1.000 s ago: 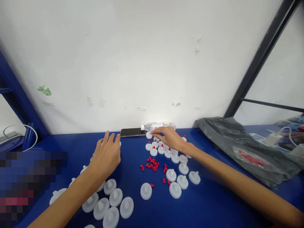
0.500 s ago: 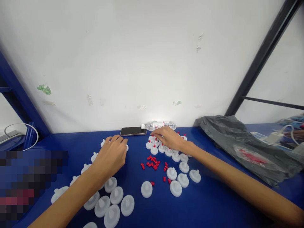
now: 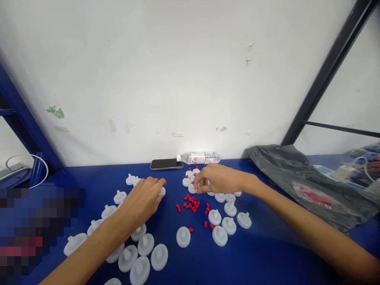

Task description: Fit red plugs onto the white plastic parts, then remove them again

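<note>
On the blue table (image 3: 267, 253), at the far left, uncapped white stemmed discs (image 3: 127, 258) lie spread along and partly under the left forearm; the left hand (image 3: 145, 196) is farther right and nearer the person than it was a second ago, and a single white disc (image 3: 162, 191) has travelled with it, showing between forefinger and thumb; those fingers look closed on its edge, so this piece has left the left-hand spread. Behind, a smartphone (image 3: 166, 164) lies screen up, beside a clear bottle (image 3: 200, 158) on its side; in front, a lone uncapped disc (image 3: 183, 237) has one red cap (image 3: 190, 229) just beside it. At the back of the group of red-capped discs (image 3: 186, 182), a red-capped disc (image 3: 189, 174) now stands where the right fingertips were holding a disc; the group seems one piece fuller. The right hand (image 3: 215, 178) has drawn back toward the group's near edge, fingers curled and pointing down, just behind the loose red caps (image 3: 194, 209); I cannot tell whether they pinch anything. Farther right, more uncapped discs (image 3: 228, 225) lie near other loose caps; beyond the right forearm, a grey plastic bag (image 3: 273, 174) bears a clear pouch (image 3: 311, 196) of red pieces.
</note>
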The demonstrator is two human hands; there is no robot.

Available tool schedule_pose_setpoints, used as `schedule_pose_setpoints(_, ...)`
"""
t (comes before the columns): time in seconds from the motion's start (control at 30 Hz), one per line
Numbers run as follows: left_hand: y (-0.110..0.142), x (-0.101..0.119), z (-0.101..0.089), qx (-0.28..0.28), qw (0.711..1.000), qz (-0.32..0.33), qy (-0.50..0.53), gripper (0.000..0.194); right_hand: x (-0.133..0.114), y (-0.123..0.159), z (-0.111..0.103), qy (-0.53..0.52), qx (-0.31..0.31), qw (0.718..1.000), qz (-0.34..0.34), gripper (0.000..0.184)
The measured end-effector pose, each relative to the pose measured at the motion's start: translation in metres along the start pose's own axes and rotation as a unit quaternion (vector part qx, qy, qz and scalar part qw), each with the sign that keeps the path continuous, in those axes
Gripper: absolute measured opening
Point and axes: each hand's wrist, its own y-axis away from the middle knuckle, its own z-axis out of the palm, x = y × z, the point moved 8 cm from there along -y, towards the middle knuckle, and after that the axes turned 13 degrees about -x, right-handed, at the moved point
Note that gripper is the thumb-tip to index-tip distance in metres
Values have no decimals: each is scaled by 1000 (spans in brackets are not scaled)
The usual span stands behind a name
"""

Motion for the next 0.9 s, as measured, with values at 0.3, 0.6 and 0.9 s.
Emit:
schedule_pose_setpoints(0.3,0,-3,-2,20,998,-11,60,33,3,-8,31,46,-75,996,5,18)
schedule_pose_setpoints(0.6,0,5,-9,86,992,62,62,26,10,-12,37,62,-101,993,16,10)
schedule_pose_setpoints(0.9,2,6,-6,61,996,54,40,27,5,-13,35,100,-85,991,26,4)
